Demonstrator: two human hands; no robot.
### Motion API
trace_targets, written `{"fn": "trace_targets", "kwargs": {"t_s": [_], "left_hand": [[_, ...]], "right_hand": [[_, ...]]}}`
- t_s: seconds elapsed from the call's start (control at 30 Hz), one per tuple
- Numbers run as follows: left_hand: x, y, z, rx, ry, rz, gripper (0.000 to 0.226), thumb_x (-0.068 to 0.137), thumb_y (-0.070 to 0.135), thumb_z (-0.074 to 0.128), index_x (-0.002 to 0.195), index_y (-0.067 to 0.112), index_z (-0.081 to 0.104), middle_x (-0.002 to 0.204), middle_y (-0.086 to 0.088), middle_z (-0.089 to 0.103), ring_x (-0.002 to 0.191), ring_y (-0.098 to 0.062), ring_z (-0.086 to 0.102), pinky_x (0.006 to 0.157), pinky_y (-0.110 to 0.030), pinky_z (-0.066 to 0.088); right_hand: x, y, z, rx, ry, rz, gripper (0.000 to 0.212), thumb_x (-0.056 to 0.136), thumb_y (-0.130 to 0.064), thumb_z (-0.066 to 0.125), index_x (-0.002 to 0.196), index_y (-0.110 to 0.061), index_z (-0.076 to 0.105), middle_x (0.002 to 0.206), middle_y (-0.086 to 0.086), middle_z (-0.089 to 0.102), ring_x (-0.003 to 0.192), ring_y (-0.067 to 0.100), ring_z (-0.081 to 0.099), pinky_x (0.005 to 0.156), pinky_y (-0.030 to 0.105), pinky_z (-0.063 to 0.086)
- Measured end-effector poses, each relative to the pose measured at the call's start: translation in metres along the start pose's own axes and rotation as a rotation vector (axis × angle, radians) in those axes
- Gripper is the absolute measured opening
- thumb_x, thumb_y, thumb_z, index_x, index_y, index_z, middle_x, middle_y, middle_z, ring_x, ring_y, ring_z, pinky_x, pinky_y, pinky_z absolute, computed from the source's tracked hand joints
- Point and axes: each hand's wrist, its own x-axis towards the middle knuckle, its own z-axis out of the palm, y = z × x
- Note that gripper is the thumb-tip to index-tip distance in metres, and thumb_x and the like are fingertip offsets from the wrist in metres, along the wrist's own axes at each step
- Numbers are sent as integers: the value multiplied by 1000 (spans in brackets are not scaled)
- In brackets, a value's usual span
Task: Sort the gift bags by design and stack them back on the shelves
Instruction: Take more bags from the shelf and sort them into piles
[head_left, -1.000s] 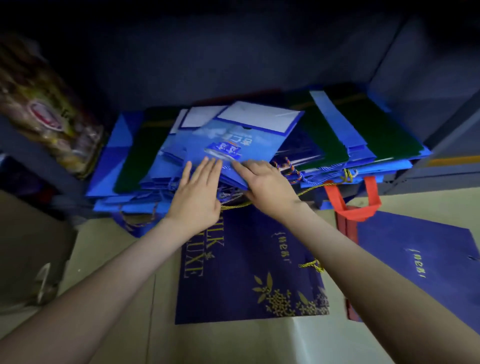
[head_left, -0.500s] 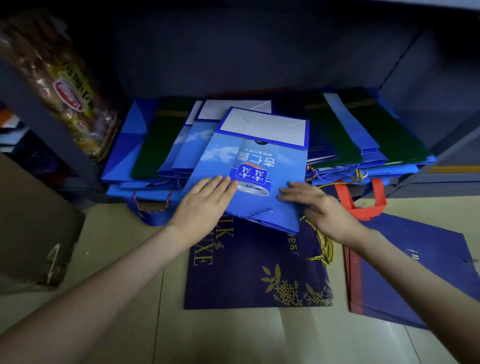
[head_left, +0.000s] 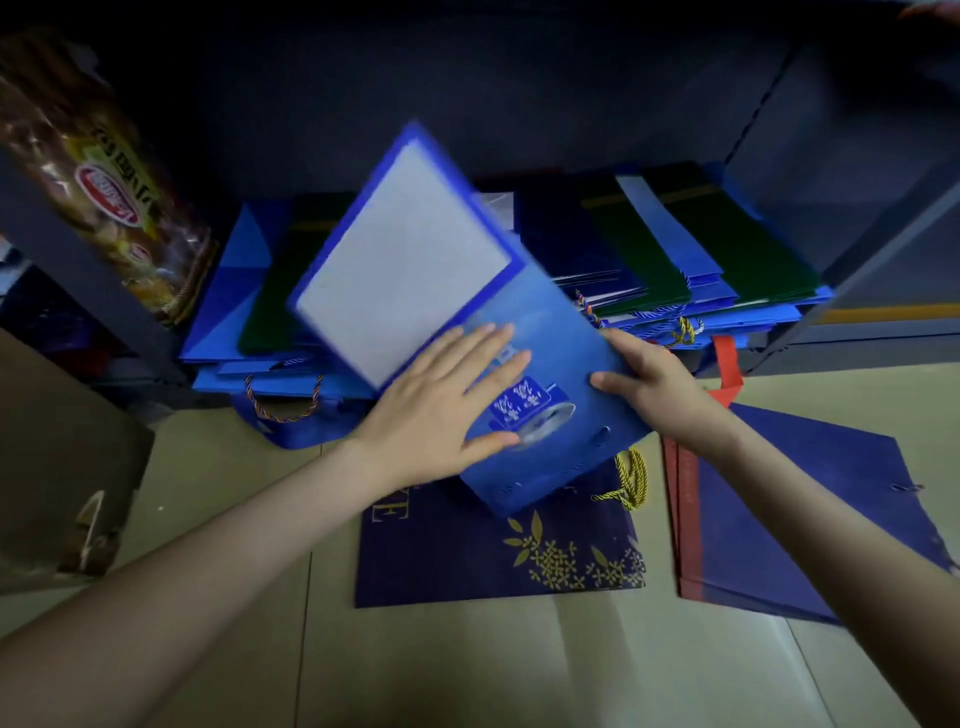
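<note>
I have the light blue gift bag (head_left: 566, 358) between both hands, lifted clear of the pile of bags (head_left: 675, 260) on the bottom shelf (head_left: 883, 244). It hangs tilted, its far end with the white panel raised over the pile and its near end over the navy bag with gold flowers (head_left: 493, 566), which lies flat on the floor (head_left: 467, 670). My left hand (head_left: 441, 410) is released, fingers straight and spread, and it presses flat on the printed face. I judge this keeps the thin folded bag from flopping or buckling. My right hand (head_left: 654, 384) is grasping the bag's right edge, thumb and fingers lying over it. That hand seems to do the carrying and turning while the flat one steadies. The bag is blurred, so its print is hard to read.

A second navy bag with a red edge (head_left: 779, 514) lies apart to the right on the floor. The two floor bags look like separate heaps started by design. The shelf pile is a mix of blue and green, fanned and uneven, with cord handles trailing over its front. So I judge the sorting is at an early stage, and this bag needs a heap of its own
</note>
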Motion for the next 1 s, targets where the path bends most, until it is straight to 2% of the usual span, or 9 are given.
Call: {"fn": "trace_targets", "kwargs": {"t_s": [0.1, 0.17, 0.27, 0.37, 0.47, 0.63, 0.8, 0.9, 1.0], "left_hand": [[20, 2, -13, 188, 55, -4, 72, 86, 41, 55, 146, 12, 32, 152, -14, 32, 141, -27, 25, 116, -45, 11], [31, 6, -23, 271, 31, -70, 74, 78, 41, 62, 141, 9, 40, 141, -16, 48, 131, -27, 41, 111, -45, 20], [43, 16, -29, 236, 68, -63, 45, 59, 41, 87, 84, 8, 68, 66, -6, 66, 59, -22, 65, 59, -30, 47], [45, 21, -24, 136, 87, -7, 39, 58, 36, 88, 58, 11, 58, 47, -1, 53, 35, -19, 51, 41, -16, 26], [45, 20, -27, 58, 64, 24, 35, 71, 34, 81, 65, 12, 54, 55, -1, 55, 42, -22, 55, 40, -20, 27], [22, -17, -44, -99, -481, -308, 32, 94, 53, 44, 82, 24, 42, 72, 7, 48, 92, -23, 57, 65, -32, 39], [-43, -65, -43, -170, -746, -589, 41, 91, 54, 52, 117, 23, 58, 102, 0, 63, 106, -23, 54, 75, -31, 39], [-99, -96, -30, -108, -809, -650, 44, 88, 60, 48, 103, 21, 61, 97, 1, 62, 99, -21, 57, 73, -29, 45], [-146, -120, -17, 133, -825, -702, 44, 86, 59, 48, 108, 25, 63, 114, -2, 62, 111, -24, 55, 89, -30, 43]], "right_hand": [[-9, -6, -13, -429, -64, -114, 34, 91, -7, 60, 119, -25, 60, 102, -9, 67, 100, 14, 60, 79, 17, 41], [-14, -7, -23, -645, -62, -155, 37, 91, -12, 61, 127, -22, 59, 112, 3, 69, 105, 26, 61, 88, 30, 45], [-26, -12, -38, -805, -43, -198, 38, 93, -18, 59, 130, -26, 57, 115, 6, 68, 103, 32, 62, 82, 35, 46], [-31, -21, -50, -894, -33, -159, 23, 95, -21, 56, 117, -18, 61, 105, 9, 68, 97, 33, 59, 65, 27, 27], [-29, -22, -52, -917, 35, -187, 17, 92, -21, 59, 103, -9, 61, 95, 14, 64, 94, 34, 57, 69, 33, 31], [-12, -1, -13, -888, 171, -224, 45, 79, -24, 75, 116, -4, 60, 100, 15, 61, 98, 36, 56, 84, 45, 39], [16, 10, 73, -690, -127, -279, 37, 81, -20, 74, 108, 1, 58, 101, 17, 54, 99, 35, 50, 85, 45, 44], [33, 3, 133, -436, -278, -144, 38, 90, -18, 64, 122, -2, 49, 117, 12, 44, 112, 27, 44, 95, 33, 35], [52, 1, 186, -334, -324, -122, 54, 90, -16, 63, 136, -4, 38, 132, 13, 39, 125, 27, 39, 103, 30, 30]]}}
